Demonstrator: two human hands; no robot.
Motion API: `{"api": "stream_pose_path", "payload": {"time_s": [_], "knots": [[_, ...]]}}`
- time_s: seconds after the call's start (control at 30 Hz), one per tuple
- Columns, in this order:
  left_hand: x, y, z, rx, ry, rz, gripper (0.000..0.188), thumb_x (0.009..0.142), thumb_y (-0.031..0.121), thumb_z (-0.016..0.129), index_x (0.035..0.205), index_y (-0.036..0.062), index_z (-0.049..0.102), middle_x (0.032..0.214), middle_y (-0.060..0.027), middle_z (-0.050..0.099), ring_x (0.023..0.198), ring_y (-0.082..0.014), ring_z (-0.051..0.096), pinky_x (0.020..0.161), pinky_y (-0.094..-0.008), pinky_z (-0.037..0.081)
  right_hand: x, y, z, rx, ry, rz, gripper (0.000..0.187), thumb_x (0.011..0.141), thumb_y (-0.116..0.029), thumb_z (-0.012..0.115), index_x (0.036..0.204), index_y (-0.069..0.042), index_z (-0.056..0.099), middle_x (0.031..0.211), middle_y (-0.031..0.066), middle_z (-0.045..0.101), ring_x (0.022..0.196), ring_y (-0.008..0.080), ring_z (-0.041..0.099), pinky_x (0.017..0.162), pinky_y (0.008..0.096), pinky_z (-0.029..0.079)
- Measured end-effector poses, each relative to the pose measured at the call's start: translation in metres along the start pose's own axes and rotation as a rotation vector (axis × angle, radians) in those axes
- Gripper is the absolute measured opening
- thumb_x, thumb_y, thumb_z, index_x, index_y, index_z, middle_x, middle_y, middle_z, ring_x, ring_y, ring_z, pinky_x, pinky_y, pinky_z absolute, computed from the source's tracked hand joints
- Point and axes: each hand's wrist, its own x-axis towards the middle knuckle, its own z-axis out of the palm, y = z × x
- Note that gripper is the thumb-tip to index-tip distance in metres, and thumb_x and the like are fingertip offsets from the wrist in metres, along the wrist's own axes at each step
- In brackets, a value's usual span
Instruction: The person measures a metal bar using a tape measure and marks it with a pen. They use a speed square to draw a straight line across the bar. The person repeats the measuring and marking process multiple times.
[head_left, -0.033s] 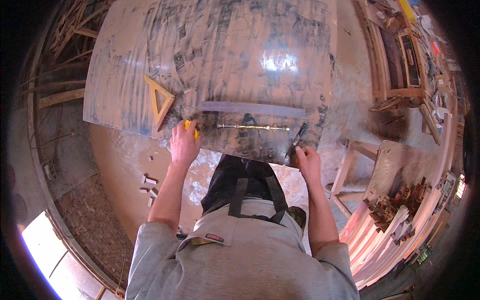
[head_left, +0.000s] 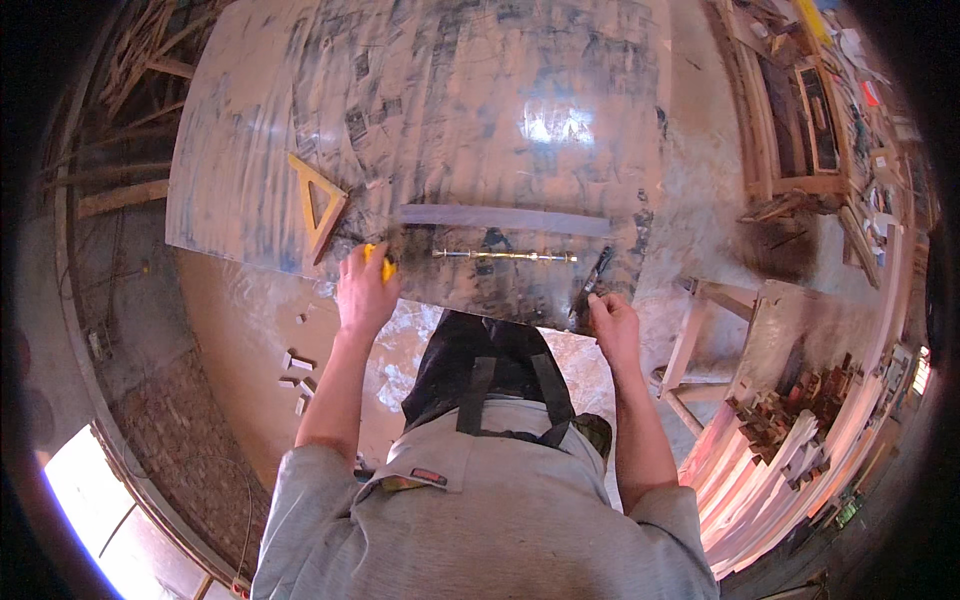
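At the near edge of a large worn table (head_left: 450, 110), my left hand (head_left: 364, 292) is closed around a small yellow thing (head_left: 387, 267) that looks like a tape measure, mostly hidden by my fingers. My right hand (head_left: 615, 322) pinches the near end of a slim dark tool (head_left: 602, 263), too small to name, slanting away over the tabletop. Between my hands lies a thin metal rod (head_left: 505, 255) with collars along it. Just beyond it is a long grey-purple strip (head_left: 505, 217). A yellow set square (head_left: 308, 205) rests on the table past my left hand.
Small blocks (head_left: 300, 380) are scattered on the floor left of my forearm. On the right are a wooden trestle (head_left: 685, 340) and a stack of boards (head_left: 755, 475). Wooden frames (head_left: 810, 185) stand at the far right, and loose timber (head_left: 125, 195) at the far left.
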Motion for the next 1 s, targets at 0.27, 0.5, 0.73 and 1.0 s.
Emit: {"api": "stream_pose_path", "payload": {"time_s": [0.27, 0.5, 0.73, 1.0], "knots": [[-0.004, 0.001, -0.002, 0.014, 0.020, 0.037, 0.054, 0.083, 0.022, 0.075, 0.134, 0.0102, 0.060, 0.133, -0.0205, 0.056, 0.118, -0.0424, 0.056, 0.099, -0.0509, 0.050, -0.014, -0.040, -0.001, -0.209, 0.023, -0.079, 0.035, 0.091, -0.033, 0.074, 0.104, -0.001, 0.067, 0.085, 0.0154, 0.073, 0.081, 0.0352, 0.071, 0.074, 0.0450, 0.055], [0.026, -0.018, 0.003, 0.016, 0.116, 0.068, 0.050, 0.086, 0.026, 0.077, 0.129, 0.0070, 0.062, 0.128, -0.0203, 0.060, 0.115, -0.0407, 0.059, 0.098, -0.0501, 0.051, 0.002, -0.043, 0.006, -0.497, 0.077, -0.184, 0.075, 0.088, -0.033, 0.076, 0.145, 0.000, 0.040, 0.120, 0.0262, 0.065, 0.099, 0.0463, 0.068, 0.081, 0.0541, 0.055], [0.081, -0.074, -0.019, 0.190, 0.034, -0.215, 0.034, 0.091, 0.025, 0.071, 0.116, 0.0039, 0.063, 0.116, -0.0215, 0.065, 0.110, -0.0420, 0.063, 0.091, -0.0523, 0.053, 0.013, -0.043, 0.019, -0.516, 0.105, -0.159, 0.072, 0.091, -0.028, 0.072, 0.147, 0.000, 0.037, 0.119, 0.0282, 0.064, 0.102, 0.0471, 0.067, 0.082, 0.0564, 0.054], [0.080, -0.045, -0.024, 0.193, 0.110, 0.093, 0.020, 0.090, 0.021, 0.069, 0.102, 0.0062, 0.062, 0.101, -0.0177, 0.064, 0.094, -0.0404, 0.065, 0.080, -0.0518, 0.053, 0.023, -0.004, 0.011, -0.180, 0.130, -0.137, 0.038, 0.093, -0.023, 0.067, 0.120, 0.002, 0.059, 0.102, 0.0224, 0.069, 0.094, 0.0436, 0.067, 0.082, 0.0489, 0.054]]}}
